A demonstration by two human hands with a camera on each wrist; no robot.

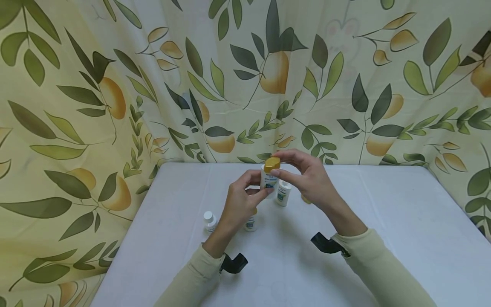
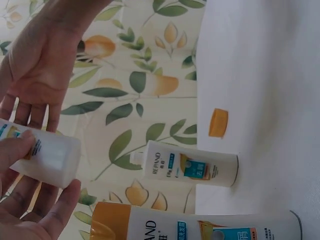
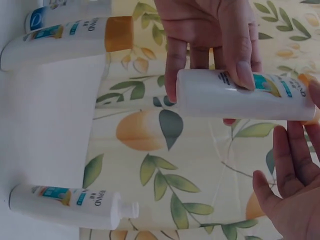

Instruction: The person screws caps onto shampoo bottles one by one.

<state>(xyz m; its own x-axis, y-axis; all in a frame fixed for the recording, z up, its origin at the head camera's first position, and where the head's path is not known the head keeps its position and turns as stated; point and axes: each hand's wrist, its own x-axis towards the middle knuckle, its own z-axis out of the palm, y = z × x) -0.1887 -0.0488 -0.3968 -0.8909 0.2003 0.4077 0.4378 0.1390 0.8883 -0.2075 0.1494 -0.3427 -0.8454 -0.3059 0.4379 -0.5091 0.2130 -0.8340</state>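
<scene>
My left hand holds a white shampoo bottle round its body, raised above the table. My right hand pinches its yellow cap between thumb and fingers. In the right wrist view the left thumb lies along the label of this bottle, and the right fingers meet the cap end at the frame's edge. Just behind the hands stands an uncapped white bottle, its narrow neck bare. Beside it on the table lies a loose yellow cap, partly hidden by my right hand in the head view.
Near my left forearm stands another yellow-capped bottle, its top partly covered by the hand. Left of it is a small bottle with a white cap. The white-covered table ends at a leaf-and-fruit patterned curtain.
</scene>
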